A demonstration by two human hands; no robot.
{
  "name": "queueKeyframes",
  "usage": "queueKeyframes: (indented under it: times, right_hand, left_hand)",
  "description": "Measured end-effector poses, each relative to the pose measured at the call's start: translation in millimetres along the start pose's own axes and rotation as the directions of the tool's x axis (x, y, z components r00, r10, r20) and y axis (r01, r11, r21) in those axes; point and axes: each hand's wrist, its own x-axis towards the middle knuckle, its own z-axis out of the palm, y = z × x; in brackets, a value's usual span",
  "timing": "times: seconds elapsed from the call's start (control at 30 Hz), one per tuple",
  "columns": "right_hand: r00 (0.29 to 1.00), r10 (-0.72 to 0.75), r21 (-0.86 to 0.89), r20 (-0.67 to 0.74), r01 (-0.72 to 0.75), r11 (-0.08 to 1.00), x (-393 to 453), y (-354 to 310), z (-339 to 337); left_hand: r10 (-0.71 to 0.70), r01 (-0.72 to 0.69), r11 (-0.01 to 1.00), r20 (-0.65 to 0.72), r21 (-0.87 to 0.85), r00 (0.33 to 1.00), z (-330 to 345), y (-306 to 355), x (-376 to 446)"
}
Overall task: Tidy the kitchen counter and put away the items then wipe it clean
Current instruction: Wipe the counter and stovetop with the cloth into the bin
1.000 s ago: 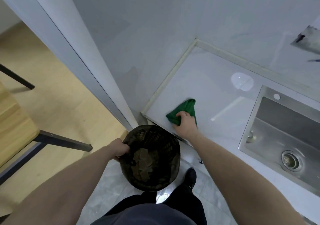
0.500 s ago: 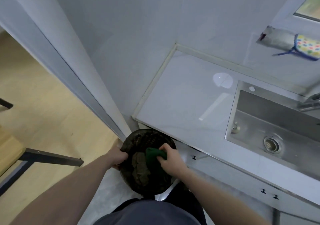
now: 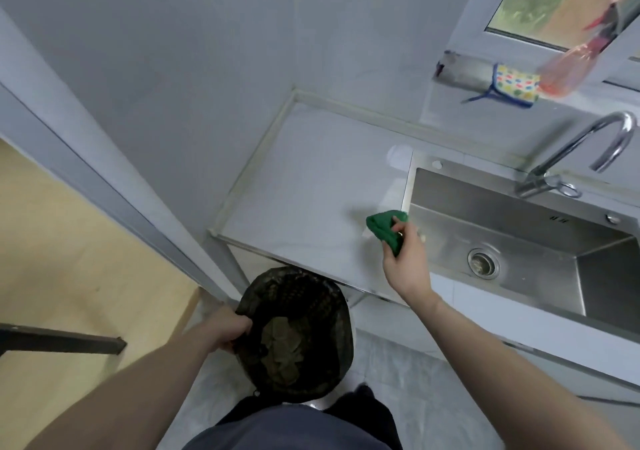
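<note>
Green cloth (image 3: 385,228), soft and light, sits bunched in my right hand (image 3: 405,259), fingers curled round it, mid-frame over the table (image 3: 304,186) beside the sink (image 3: 519,228). My left hand (image 3: 227,328) grips the bin (image 3: 298,332) rim, lower centre.

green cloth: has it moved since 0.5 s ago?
Yes. The right hand has lifted the green cloth from over the bin up to the sink edge of the counter.
</note>
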Motion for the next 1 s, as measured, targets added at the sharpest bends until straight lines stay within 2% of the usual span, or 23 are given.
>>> queueKeyframes:
  times: [0.03,0.1,0.17,0.23,0.4,0.5,0.63,0.83,0.9,1.0]
  right_hand:
    - [0.998,-0.027,-0.104,0.061,0.033,0.994,5,9,-4]
    - [0.963,-0.024,-0.332,0.27,0.117,0.936,10,30,-11]
    - [0.879,0.049,-0.528,0.474,0.239,0.815,7,55,-16]
    - [0.82,0.105,-0.608,0.563,0.324,0.725,-6,84,-28]
    - [0.832,0.035,-0.582,0.554,0.356,0.731,-33,151,-85]
    - [0.841,0.101,-0.618,0.532,0.304,0.725,-42,184,-132]
    - [0.806,0.161,-0.621,0.569,0.293,0.727,-51,202,-170]
    - [0.839,0.021,-0.517,0.544,0.315,0.796,-52,179,-141]
    - [0.834,0.04,-0.531,0.551,0.313,0.788,-50,173,-120]
    - [0.814,0.153,-0.6,0.56,0.271,0.752,-51,184,-106]
  left_hand:
    - [-0.011,0.011,1.0,0.009,-0.006,1.0,6,1,-1]
    - [-0.018,0.018,1.0,0.002,-0.023,1.0,25,2,-4]
    - [-0.02,0.02,0.999,-0.017,-0.038,1.0,46,6,-13]
    - [-0.023,0.021,0.998,-0.027,-0.06,0.999,72,10,-18]
    - [-0.043,0.043,0.996,-0.009,-0.078,0.999,129,15,-30]
    - [-0.032,0.031,0.995,-0.009,-0.09,0.999,162,28,-51]
    - [-0.011,0.014,0.993,0.028,-0.114,1.0,205,46,-75]
    - [-0.015,0.017,0.991,0.016,-0.13,1.0,235,51,-80]
    - [-0.015,0.017,0.991,0.018,-0.13,1.0,239,51,-76]
    - [-0.017,0.02,0.992,0.023,-0.122,1.0,245,53,-72]
